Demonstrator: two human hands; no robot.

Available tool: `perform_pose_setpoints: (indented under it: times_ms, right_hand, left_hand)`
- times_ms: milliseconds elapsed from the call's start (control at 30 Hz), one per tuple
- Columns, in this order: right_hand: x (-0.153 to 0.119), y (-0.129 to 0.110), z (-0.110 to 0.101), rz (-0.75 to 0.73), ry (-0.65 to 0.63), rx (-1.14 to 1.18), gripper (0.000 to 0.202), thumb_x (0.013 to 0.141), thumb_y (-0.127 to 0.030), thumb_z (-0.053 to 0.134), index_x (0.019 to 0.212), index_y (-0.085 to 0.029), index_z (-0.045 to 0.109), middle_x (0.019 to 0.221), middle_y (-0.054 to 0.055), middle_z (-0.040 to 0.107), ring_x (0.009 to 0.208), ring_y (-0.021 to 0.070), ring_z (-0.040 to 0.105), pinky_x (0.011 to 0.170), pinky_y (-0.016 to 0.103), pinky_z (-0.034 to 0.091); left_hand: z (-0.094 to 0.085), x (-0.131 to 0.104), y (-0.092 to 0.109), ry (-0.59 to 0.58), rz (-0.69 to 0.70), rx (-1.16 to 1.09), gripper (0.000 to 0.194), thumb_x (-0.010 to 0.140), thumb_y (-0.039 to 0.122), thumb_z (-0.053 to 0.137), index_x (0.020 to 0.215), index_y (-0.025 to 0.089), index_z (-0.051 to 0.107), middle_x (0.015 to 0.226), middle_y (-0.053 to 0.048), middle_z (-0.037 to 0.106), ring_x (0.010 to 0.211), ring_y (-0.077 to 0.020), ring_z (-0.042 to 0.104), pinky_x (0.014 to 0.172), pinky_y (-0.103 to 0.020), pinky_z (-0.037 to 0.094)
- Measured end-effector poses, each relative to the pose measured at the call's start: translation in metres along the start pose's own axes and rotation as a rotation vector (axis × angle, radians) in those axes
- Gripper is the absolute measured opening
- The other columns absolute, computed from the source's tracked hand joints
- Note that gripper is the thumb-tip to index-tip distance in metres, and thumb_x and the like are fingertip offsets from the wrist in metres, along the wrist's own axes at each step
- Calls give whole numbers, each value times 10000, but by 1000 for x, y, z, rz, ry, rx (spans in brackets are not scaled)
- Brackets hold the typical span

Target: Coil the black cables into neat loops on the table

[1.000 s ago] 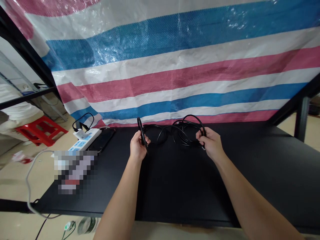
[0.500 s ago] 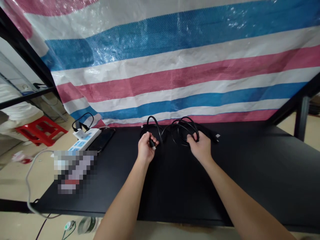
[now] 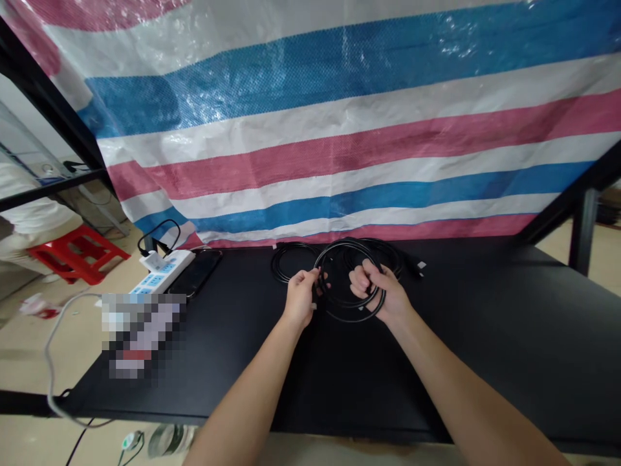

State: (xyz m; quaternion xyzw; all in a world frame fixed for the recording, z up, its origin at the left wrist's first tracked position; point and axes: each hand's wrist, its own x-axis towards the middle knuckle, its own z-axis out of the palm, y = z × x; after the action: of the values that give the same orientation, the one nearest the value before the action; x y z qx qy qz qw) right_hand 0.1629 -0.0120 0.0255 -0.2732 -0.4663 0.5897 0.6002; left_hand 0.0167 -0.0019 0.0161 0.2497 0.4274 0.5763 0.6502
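A black cable (image 3: 356, 319) hangs in round loops between my two hands, over the black table (image 3: 330, 375). My left hand (image 3: 301, 298) pinches the left side of the loops, and a small pale connector tip shows by its fingers. Wrapped round the right side of the loops is my right hand (image 3: 381, 291), its fingers curled. Another coiled black cable (image 3: 281, 264) lies on the table just behind my left hand. Behind my right hand rests a further black coil (image 3: 395, 254), with pale-tipped connectors (image 3: 418, 266) at its right.
At the table's left stand a white power strip (image 3: 167, 268) with a plugged-in adapter and a dark phone (image 3: 198, 272). A striped plastic sheet (image 3: 310, 155) hangs along the back. Beyond the left edge, a person in white (image 3: 36, 210) sits on a red stool (image 3: 80, 249).
My left hand has moved right, towards my right hand. The cable between them is now gathered into a round coil, lifted nearer to me and apart from the coil at the back left.
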Motion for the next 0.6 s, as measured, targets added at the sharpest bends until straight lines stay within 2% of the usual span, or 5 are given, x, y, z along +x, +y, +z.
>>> perform_pose_setpoints:
  times_ms: [100, 267, 400, 500, 600]
  right_hand:
    - [1, 3, -2, 22, 99, -109, 482, 586, -477, 745, 548, -250, 322, 401, -91, 310, 383, 90, 275, 377, 241, 253]
    - [4, 11, -5, -113, 410, -574, 384, 636, -533, 672, 552, -233, 448, 400, -62, 417, 387, 104, 384, 420, 259, 343]
    - [-1, 14, -1, -187, 357, -806, 418, 706, -583, 567, 515, -235, 438, 415, -33, 462, 413, 118, 431, 447, 262, 383]
    - [-5, 17, 3, -243, 348, -873, 415, 744, -583, 510, 524, -244, 414, 412, -35, 437, 400, 117, 412, 428, 257, 365]
    - [-7, 21, 4, -323, 375, -924, 393, 753, -557, 513, 538, -245, 408, 419, -38, 424, 399, 116, 402, 429, 258, 359]
  left_hand:
    - [-2, -1, 7, -41, -38, -54, 210, 601, 218, 715, 594, 162, 512, 660, -42, 656, 632, -162, 637, 554, -258, 481]
    - [-12, 1, 17, -136, 110, -43, 335, 517, 73, 655, 788, 205, 509, 665, 35, 639, 533, -111, 570, 526, -241, 458]
    - [-20, 3, 21, -267, 203, 214, 305, 528, 105, 693, 789, 195, 562, 529, 90, 499, 410, -60, 414, 466, -220, 362]
    - [-26, 3, 26, -316, 233, 403, 168, 598, 207, 713, 667, 176, 564, 492, 70, 475, 435, -68, 424, 483, -226, 329]
    - [-30, 3, 32, -323, 310, 547, 198, 630, 269, 728, 591, 170, 560, 505, 44, 510, 504, -88, 460, 528, -232, 333]
